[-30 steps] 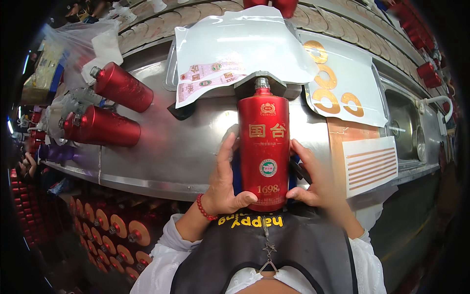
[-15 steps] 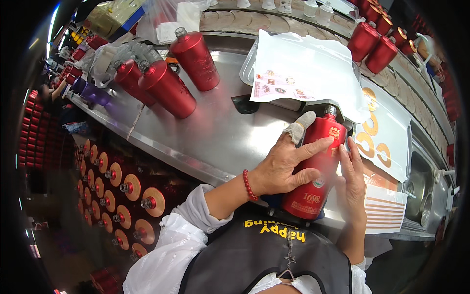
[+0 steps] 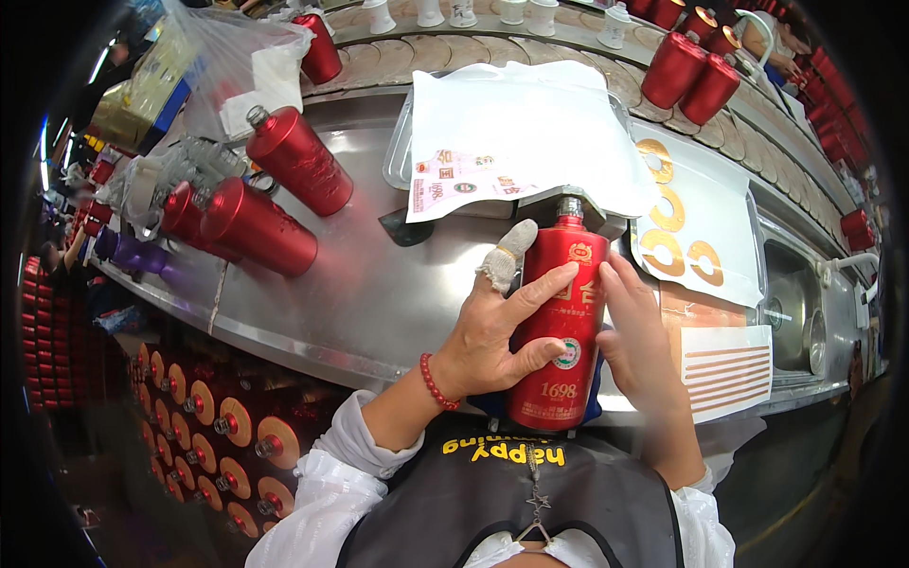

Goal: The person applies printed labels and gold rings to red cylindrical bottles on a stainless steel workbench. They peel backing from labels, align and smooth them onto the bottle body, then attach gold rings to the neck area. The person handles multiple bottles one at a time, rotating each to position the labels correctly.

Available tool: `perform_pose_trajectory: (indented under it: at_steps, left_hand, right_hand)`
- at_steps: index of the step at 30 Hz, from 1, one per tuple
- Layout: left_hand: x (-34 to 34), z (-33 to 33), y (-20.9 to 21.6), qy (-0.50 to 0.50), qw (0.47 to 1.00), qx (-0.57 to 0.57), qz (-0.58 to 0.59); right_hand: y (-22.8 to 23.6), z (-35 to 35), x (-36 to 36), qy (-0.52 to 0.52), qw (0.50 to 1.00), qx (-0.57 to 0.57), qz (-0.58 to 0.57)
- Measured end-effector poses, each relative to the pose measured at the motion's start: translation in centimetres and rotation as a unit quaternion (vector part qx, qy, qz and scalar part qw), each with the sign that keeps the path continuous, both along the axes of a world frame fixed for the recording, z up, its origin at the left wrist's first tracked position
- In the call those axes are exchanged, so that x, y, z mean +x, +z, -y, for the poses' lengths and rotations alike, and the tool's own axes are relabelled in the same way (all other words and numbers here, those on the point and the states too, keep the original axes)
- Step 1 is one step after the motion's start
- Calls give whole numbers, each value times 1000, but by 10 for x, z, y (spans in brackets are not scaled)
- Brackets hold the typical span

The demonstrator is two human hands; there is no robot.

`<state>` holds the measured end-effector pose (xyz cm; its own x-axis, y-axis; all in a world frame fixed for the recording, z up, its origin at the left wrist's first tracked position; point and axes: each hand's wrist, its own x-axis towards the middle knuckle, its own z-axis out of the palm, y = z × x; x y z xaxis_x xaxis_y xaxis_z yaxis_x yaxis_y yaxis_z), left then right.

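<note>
A red glossy bottle [image 3: 559,322] with a clear neck, gold print and a round green-and-white seal stands or leans in front of me, its base near my apron. My left hand [image 3: 492,327] lies along its left side, with index finger and thumb across its front; a grey-white cover wraps one of its fingertips. From the right, my right hand [image 3: 639,331] presses its fingertips to the bottle's edge, partly blurred. Just beyond the neck is a white sheet of stickers [image 3: 511,123], mostly peeled bare, over a clear tray.
Plain red bottles [image 3: 301,161] stand on the steel table [image 3: 350,293] at left. Gold ring stickers [image 3: 668,208] and a striped sticker sheet [image 3: 727,369] lie at right. Behind runs a conveyor [image 3: 568,43] with small white pieces and red bottles. Capless bottles [image 3: 275,445] are stacked lower left.
The whole view has shifted, so the table things sit further left. The bottle appears more upright, with both hands still on it. More white pieces show along the conveyor.
</note>
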<state>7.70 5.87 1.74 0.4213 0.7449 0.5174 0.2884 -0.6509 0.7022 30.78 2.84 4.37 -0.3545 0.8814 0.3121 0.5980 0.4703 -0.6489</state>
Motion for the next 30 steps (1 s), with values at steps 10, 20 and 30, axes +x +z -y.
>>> perform_pose_trajectory:
  at_steps: [10, 20, 30]
  left_hand:
    - [1, -6, -5, -4, 997, -45, 64]
    - [1, -11, -29, -2, 989, -82, 125]
    - [5, -7, -29, 0, 984, -88, 156]
  right_hand:
    - [43, -42, 23, -35, 996, 87, -2]
    - [86, -199, 62, -117, 965, 236, 0]
    - [91, -185, 71, -125, 973, 195, -2]
